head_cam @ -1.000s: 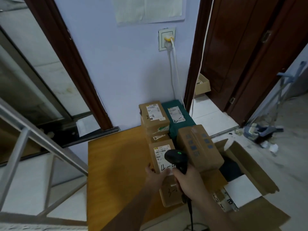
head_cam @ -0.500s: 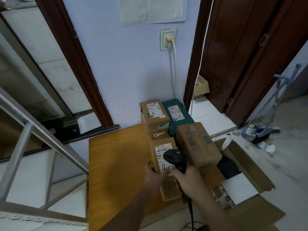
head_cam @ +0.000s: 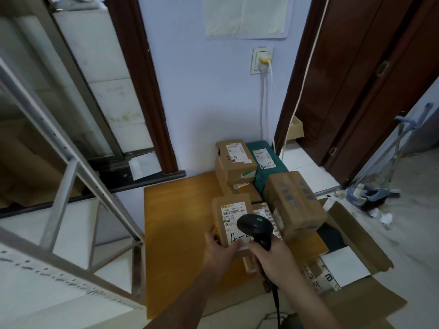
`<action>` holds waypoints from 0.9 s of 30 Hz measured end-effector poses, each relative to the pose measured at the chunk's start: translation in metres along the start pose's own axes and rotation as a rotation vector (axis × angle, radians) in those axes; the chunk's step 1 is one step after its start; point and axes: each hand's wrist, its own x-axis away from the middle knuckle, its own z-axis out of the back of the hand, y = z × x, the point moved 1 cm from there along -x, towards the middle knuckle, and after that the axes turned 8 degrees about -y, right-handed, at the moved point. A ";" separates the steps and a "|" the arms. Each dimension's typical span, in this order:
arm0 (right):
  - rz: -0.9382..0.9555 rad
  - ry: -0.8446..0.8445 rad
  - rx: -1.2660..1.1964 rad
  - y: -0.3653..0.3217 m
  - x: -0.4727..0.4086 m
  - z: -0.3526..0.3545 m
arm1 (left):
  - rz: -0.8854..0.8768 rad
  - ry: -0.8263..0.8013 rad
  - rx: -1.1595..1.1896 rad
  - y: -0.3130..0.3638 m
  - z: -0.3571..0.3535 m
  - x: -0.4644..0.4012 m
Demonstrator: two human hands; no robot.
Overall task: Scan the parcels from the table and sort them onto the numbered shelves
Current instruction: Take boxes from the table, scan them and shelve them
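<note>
Parcel marked 4-4 under the scanner at the table's near edge.

The left hand (head_cam: 219, 251) grips the near left corner of the labelled brown parcel (head_cam: 231, 218), fingers curled round its side, while the right hand (head_cam: 273, 260) is clamped on the handle of the black scanner (head_cam: 255, 227), whose head hangs over the label. More parcels crowd the wooden table (head_cam: 180, 222) along its right edge, up to the far right corner by the wall.

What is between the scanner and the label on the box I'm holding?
Nothing visible. The scanner in the right hand hovers just over the near end of the box that the left hand grips, and the barcode label lies uncovered beyond its head.
</note>
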 end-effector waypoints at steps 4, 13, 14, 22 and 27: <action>0.047 -0.065 0.039 -0.013 0.014 -0.034 | 0.008 0.069 0.055 -0.014 0.039 0.025; 0.147 -0.391 0.191 -0.029 0.042 -0.106 | 0.004 0.334 0.179 -0.047 0.117 0.109; 0.156 -0.441 0.203 -0.031 0.045 -0.113 | -0.004 0.361 0.196 -0.052 0.122 0.120; 0.239 -0.719 0.333 -0.030 0.086 -0.177 | -0.027 0.676 0.463 -0.094 0.147 0.218; 0.249 -0.878 0.379 -0.036 0.119 -0.243 | -0.048 0.886 0.560 -0.115 0.179 0.286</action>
